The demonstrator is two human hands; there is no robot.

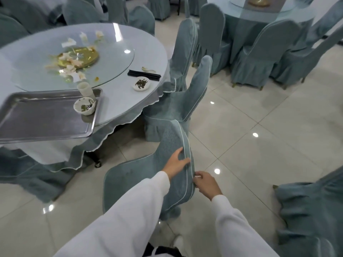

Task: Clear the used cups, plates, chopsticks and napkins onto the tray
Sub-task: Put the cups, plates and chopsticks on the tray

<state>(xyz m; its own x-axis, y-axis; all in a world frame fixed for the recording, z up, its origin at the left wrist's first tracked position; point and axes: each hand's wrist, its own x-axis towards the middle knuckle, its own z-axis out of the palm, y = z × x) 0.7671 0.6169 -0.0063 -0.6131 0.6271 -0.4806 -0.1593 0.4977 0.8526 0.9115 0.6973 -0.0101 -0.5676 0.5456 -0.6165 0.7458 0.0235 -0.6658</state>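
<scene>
You're not clearing yet — both hands are on the near chair (167, 175), getting it out of your way. Left hand (176, 162) grips the backrest edge; right hand (206, 184) pinches its cover from the right. Tray (46, 115) sits on the table's near-left edge, already holding a bowl (84, 108) and cup (85, 89). Next, I'd say — reach far right for the chopsticks (143, 75) and small plate (141, 83), then napkins (74, 69) on the turntable.

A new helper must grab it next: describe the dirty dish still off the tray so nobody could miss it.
Start at the round table holding the steel tray. Past the tray's right end, near the table's edge, lie black chopsticks; the small white dish sits just in front of them. Unlike the smeared bowl on the tray, it rests on the tablecloth, shallow, with dark residue.
</scene>
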